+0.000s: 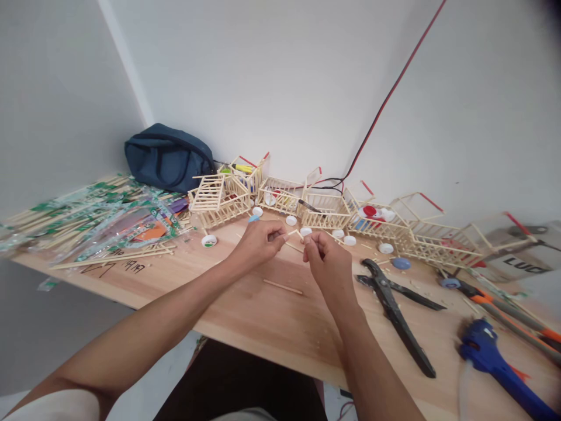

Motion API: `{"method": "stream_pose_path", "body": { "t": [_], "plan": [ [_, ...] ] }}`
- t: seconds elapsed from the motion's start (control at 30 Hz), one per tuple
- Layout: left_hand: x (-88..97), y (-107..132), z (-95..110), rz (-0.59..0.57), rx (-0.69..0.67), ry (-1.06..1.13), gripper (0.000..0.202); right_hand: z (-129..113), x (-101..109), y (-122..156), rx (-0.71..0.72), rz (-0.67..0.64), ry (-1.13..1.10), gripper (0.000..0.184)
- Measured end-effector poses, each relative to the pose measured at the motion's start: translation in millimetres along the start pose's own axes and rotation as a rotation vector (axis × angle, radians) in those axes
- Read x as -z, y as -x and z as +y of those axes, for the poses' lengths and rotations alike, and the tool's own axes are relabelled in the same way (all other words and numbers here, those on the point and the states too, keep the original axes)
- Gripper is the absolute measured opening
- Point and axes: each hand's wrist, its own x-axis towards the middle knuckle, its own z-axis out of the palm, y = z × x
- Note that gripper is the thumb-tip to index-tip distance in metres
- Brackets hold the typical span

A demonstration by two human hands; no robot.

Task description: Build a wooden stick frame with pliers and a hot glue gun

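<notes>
Above the wooden table (pixel 245 304), my left hand (pixel 263 241) pinches a short, thin pale wooden stick (pixel 293 233) between thumb and fingertips. My right hand (pixel 328 260) pinches a pale stick piece (pixel 300 235) at the other side, and the two pieces meet at an angle between my fingertips. Whether they are two sticks or one snapped stick I cannot tell. Below my hands a single loose stick (pixel 283 286) lies on the tabletop. Just beyond them stand small cart-like frames (pixel 324 211) built of sticks, with white bottle caps (pixel 291 220) near their bases.
A blue bag (pixel 169 156) and packaged sticks (pixel 100 219) lie at the left. To the right are black-handled pliers (pixel 390 310), orange-and-black-handled tools (pixel 504 310) and a blue glue gun (pixel 491 351). A red-and-black cable (pixel 385 102) runs down the wall.
</notes>
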Motion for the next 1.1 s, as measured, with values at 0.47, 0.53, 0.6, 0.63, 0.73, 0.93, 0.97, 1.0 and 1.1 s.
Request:
{"method": "stream_pose_path", "body": {
  "t": [0.47,0.53,0.6,0.63,0.73,0.93,0.97,1.0,1.1],
  "plan": [
    [0.2,0.5,0.3,0.004,-0.009,-0.027,0.020,-0.3,1.0,0.9,0.008,-0.001,-0.017,0.025],
    [0.0,0.7,0.4,0.006,-0.011,-0.027,0.020,-0.4,0.8,0.5,0.010,0.000,-0.011,0.025],
    [0.1,0.8,0.7,0.003,-0.016,-0.029,0.021,-0.5,0.4,0.0,0.002,-0.003,-0.012,0.025],
    [0.2,0.8,0.9,0.003,-0.019,-0.031,0.021,-0.5,0.3,-0.2,-0.003,-0.005,-0.013,0.025],
    [0.5,0.7,1.2,0.002,-0.026,-0.033,0.021,-0.5,-0.1,-0.4,-0.003,-0.003,-0.008,0.025],
    [-0.1,0.9,0.7,0.007,-0.016,-0.033,0.021,-0.4,0.7,0.4,0.005,-0.003,-0.005,0.025],
    [-0.2,1.0,0.6,0.007,-0.015,-0.034,0.021,-0.4,0.8,0.4,0.008,-0.004,-0.006,0.025],
    [-0.3,1.1,0.4,0.006,-0.015,-0.035,0.020,-0.4,0.8,0.3,0.009,-0.005,-0.007,0.025],
    [-0.2,1.2,0.0,0.001,-0.016,-0.034,0.020,0.0,0.2,0.0,0.002,-0.011,-0.015,0.025]
  ]
}}
